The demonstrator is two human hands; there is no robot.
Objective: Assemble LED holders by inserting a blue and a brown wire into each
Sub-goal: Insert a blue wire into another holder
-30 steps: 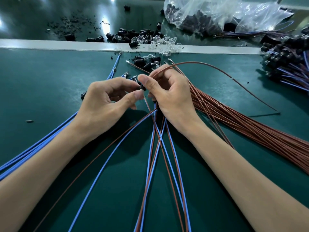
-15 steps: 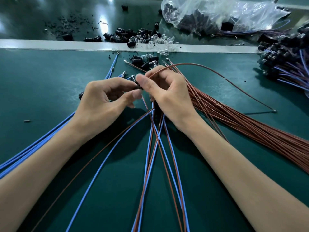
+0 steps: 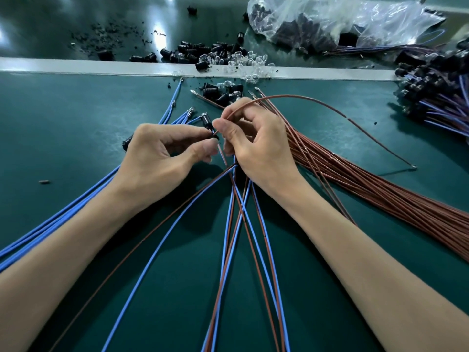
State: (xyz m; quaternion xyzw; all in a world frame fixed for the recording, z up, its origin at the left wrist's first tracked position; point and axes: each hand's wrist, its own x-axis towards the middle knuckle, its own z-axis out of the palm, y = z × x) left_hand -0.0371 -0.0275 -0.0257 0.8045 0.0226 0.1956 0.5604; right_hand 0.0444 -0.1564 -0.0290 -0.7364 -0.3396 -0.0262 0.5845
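Both hands at work mid-insertion: left hand pinching a small black LED holder at the fingertips, right hand gripping a looping brown wire with its end at the holder's rear. Next, probably: seating the terminal squarely, then adding a blue wire. Crowded all round: brown bundle at right, blue wires at left, finished leads crossing beneath the wrists, likely to snag.

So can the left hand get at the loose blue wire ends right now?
Probably not yet: the left hand is pinching a black holder. The blue wire ends lie uncovered just beyond its fingers.
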